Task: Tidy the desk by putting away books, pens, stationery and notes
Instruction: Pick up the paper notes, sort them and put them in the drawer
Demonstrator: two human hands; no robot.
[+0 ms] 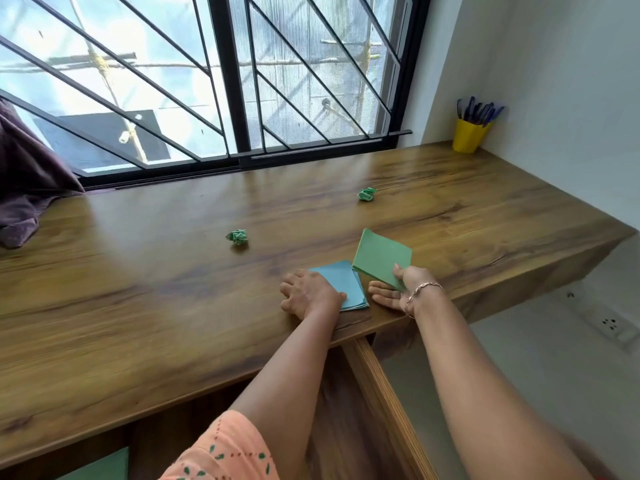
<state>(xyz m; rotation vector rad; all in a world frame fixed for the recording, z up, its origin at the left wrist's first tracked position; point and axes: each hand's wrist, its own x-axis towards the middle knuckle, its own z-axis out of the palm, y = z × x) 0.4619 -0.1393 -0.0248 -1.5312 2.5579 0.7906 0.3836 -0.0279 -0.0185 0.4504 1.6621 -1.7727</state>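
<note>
Your left hand (pixel 311 294) lies palm-down on the near-left part of the blue note stack (pixel 346 284). Its fingers are loosely bent, so it pins the stack to the desk (pixel 145 299) rather than gripping it. Your right hand (pixel 398 289) pinches the green note stack (pixel 382 258) by its near-right corner, thumb on top and fingers underneath. It holds the stack tilted, with the far edge raised off the desk.

The two stacks sit side by side between your hands. The green one is just to the right of the blue one, and its near-left edge hangs over the blue stack's right edge. Stacking them looks like the step in hand. That would take a short sweep of the right hand toward the left one, with the green sheets brought level so the edges line up.

Two crumpled notes lie farther out. The nearer crumpled note (pixel 237 236) is ahead and to the left of your left hand, so that hand is closer to it. The farther crumpled note (pixel 367 194) lies well beyond both stacks, roughly in line with your right hand. The yellow cup (pixel 468 138) holding pens (pixel 479 110) stands far ahead and to the right of your right hand, in the desk's corner. A dark cloth (pixel 27 181) is heaped at the far left, well apart from your left hand.
</note>
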